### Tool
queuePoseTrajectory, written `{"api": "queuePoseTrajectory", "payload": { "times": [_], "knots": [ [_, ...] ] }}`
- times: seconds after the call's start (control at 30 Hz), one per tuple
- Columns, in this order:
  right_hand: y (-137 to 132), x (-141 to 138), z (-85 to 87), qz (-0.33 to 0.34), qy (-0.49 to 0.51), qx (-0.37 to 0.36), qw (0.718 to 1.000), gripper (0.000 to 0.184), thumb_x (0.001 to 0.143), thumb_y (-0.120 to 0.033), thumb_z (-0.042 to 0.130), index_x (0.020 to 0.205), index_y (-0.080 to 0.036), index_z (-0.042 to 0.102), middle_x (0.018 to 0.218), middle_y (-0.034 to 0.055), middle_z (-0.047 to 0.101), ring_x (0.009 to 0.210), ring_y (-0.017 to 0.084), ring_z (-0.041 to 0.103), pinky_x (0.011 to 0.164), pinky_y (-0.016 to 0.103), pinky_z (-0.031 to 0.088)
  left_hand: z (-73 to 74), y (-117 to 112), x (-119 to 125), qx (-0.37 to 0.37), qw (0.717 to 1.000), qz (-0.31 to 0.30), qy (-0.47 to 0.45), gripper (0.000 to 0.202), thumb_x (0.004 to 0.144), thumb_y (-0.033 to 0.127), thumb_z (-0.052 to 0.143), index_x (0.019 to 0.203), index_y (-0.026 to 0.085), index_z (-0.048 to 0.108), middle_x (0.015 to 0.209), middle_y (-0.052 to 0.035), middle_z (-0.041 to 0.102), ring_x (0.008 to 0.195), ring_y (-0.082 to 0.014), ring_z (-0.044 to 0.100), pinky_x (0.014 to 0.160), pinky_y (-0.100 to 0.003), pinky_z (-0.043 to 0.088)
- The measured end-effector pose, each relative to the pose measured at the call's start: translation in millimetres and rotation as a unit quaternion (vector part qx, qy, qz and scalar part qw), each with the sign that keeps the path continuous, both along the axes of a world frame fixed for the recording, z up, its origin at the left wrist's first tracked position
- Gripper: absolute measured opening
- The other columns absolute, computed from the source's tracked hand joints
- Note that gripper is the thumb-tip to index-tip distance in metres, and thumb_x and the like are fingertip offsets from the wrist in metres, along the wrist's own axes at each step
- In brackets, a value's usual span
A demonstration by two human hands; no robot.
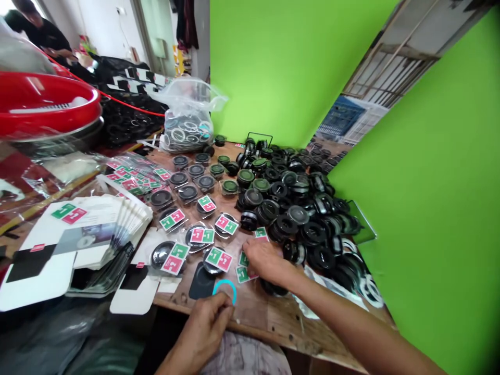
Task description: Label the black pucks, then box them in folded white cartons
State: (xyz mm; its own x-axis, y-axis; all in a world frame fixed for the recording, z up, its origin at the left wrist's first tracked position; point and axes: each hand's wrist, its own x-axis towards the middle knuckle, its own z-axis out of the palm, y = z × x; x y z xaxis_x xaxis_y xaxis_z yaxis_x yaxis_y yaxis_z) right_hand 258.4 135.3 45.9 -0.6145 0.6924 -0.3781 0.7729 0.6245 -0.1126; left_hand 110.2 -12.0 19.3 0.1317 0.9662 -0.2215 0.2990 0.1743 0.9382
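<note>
Holding a cyan ring by its near edge, beyond the pinched fingertips of the left hand; with right hand curled over red-and-green stickers, cannot tell if gripping any.

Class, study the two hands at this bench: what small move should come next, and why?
Probably lift one green-and-pink card with the right hand: it is already at those cards, the left hand holds the blue ring, and several wrapped discs nearby bear similar cards.
</note>
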Motion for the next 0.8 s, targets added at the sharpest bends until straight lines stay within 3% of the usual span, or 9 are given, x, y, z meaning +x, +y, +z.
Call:
{"api": "queuePoseTrajectory", "payload": {
  "times": [0.2, 0.37, 0.43, 0.5, 0.57, 0.6, 0.67, 0.73, 0.8],
  "knots": [
    [8.5, 9.3, -0.3, -0.031, 0.085, -0.043, 0.995, 0.018, 0.063, -0.007, 0.062, 0.079, -0.015, 0.06, 0.086, 0.0066, 0.064, 0.086, 0.021, 0.058, 0.072, 0.027, 0.039, 9.1, 0.5, -4.2, 0.005, 0.999, 0.025, 0.019, 0.026, 0.086, 0.031, 0.043, 0.065, 0.017, 0.051, 0.059, 0.003, 0.041, 0.058, -0.0116, 0.039, 0.055, -0.023, 0.029],
    [14.5, 23.5, 25.2, -0.099, 0.213, -0.088, 0.968, 0.008, 0.075, -0.018, 0.057, 0.08, -0.017, 0.051, 0.076, 0.0011, 0.06, 0.072, 0.015, 0.058, 0.06, 0.022, 0.04, 27.7, 12.2, -6.5, -0.019, 0.989, 0.115, -0.09, 0.023, 0.082, 0.039, 0.053, 0.077, 0.017, 0.059, 0.065, 0.0009, 0.054, 0.06, -0.0116, 0.049, 0.054, -0.021, 0.037],
    [9.9, 21.4, 36.7, -0.142, 0.314, -0.175, 0.922, 0.018, 0.075, -0.028, 0.061, 0.08, -0.017, 0.048, 0.073, -0.0007, 0.059, 0.066, 0.013, 0.057, 0.058, 0.022, 0.042, 35.4, 20.6, -2.1, -0.033, 0.966, 0.173, -0.188, 0.031, 0.075, 0.041, 0.064, 0.097, 0.019, 0.057, 0.079, -0.0001, 0.06, 0.062, -0.012, 0.055, 0.051, -0.02, 0.041],
    [1.1, 12.7, 42.8, -0.185, 0.426, -0.315, 0.827, 0.029, 0.068, -0.034, 0.069, 0.08, -0.016, 0.049, 0.07, -0.002, 0.059, 0.062, 0.012, 0.056, 0.059, 0.024, 0.044, 41.0, 29.2, 3.4, -0.038, 0.948, 0.183, -0.259, 0.047, 0.07, 0.042, 0.07, 0.109, 0.021, 0.053, 0.08, 0.0002, 0.062, 0.053, -0.0108, 0.054, 0.044, -0.02, 0.042],
    [-8.7, 0.3, 42.9, -0.204, 0.496, -0.422, 0.731, 0.034, 0.063, -0.037, 0.074, 0.08, -0.015, 0.054, 0.071, -0.0013, 0.059, 0.062, 0.012, 0.054, 0.062, 0.025, 0.044, 42.9, 35.6, 6.6, -0.04, 0.943, 0.177, -0.278, 0.04, 0.073, 0.045, 0.067, 0.1, 0.017, 0.057, 0.063, 0.002, 0.061, 0.039, -0.0091, 0.048, 0.036, -0.02, 0.038],
    [-12.8, -5.9, 41.5, -0.203, 0.509, -0.442, 0.71, 0.034, 0.064, -0.039, 0.074, 0.081, -0.014, 0.057, 0.073, -0.0006, 0.06, 0.063, 0.012, 0.054, 0.063, 0.025, 0.044, 42.5, 37.5, 6.5, -0.042, 0.942, 0.188, -0.276, 0.035, 0.074, 0.046, 0.066, 0.09, 0.015, 0.06, 0.052, 0.0029, 0.058, 0.035, -0.0086, 0.045, 0.034, -0.019, 0.036],
    [-18.0, -16.1, 38.2, -0.204, 0.53, -0.444, 0.693, 0.035, 0.067, -0.041, 0.072, 0.086, -0.014, 0.06, 0.077, 0.0005, 0.062, 0.067, 0.012, 0.054, 0.065, 0.025, 0.043, 40.3, 38.8, 2.7, -0.042, 0.932, 0.237, -0.272, 0.034, 0.073, 0.047, 0.067, 0.075, 0.014, 0.061, 0.042, 0.0026, 0.054, 0.032, -0.0085, 0.043, 0.03, -0.017, 0.031],
    [-18.1, -22.9, 36.5, -0.211, 0.544, -0.428, 0.69, 0.035, 0.067, -0.041, 0.072, 0.087, -0.015, 0.06, 0.076, -0.0001, 0.061, 0.066, 0.011, 0.053, 0.064, 0.024, 0.042, 38.1, 37.6, -5.2, -0.045, 0.919, 0.276, -0.277, 0.033, 0.069, 0.045, 0.071, 0.072, 0.013, 0.063, 0.042, 0.0018, 0.056, 0.031, -0.0081, 0.044, 0.028, -0.016, 0.027],
    [-11.4, -28.8, 37.2, -0.217, 0.543, -0.387, 0.713, 0.033, 0.068, -0.044, 0.069, 0.079, -0.015, 0.059, 0.066, -0.0022, 0.057, 0.057, 0.009, 0.048, 0.056, 0.023, 0.039, 37.7, 35.8, -15.7, -0.048, 0.908, 0.296, -0.292, 0.032, 0.066, 0.042, 0.075, 0.074, 0.013, 0.066, 0.049, 0.0007, 0.061, 0.035, -0.0081, 0.048, 0.031, -0.016, 0.033]
  ]
}}
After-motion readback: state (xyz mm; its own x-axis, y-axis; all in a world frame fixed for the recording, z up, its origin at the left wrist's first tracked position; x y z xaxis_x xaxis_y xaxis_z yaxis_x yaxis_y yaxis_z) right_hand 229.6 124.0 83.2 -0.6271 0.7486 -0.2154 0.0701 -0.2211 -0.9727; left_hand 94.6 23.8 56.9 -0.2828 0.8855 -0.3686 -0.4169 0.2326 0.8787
